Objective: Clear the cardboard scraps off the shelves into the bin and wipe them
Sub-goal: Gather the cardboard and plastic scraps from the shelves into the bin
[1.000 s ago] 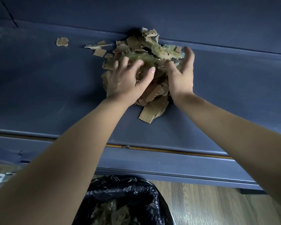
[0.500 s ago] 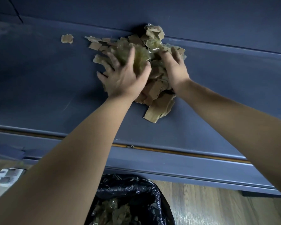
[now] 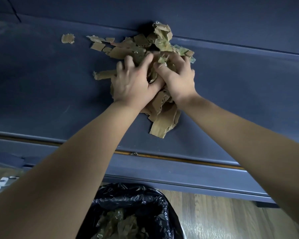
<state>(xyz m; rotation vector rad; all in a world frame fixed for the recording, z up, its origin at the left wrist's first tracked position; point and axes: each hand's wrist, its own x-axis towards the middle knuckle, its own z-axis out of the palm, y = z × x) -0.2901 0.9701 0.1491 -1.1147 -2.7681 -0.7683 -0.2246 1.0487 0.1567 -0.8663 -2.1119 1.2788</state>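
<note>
Head view: heap of torn brown cardboard scraps point(image 3: 145, 47) lies on the dark blue painted shelf point(image 3: 41, 83), above the black-lined bin point(image 3: 128, 195). Left hand point(image 3: 135, 83) and right hand point(image 3: 177, 78), arms outstretched, grip clamped on the heap. Advised: compress firmly and sweep in outliers before lifting
</note>
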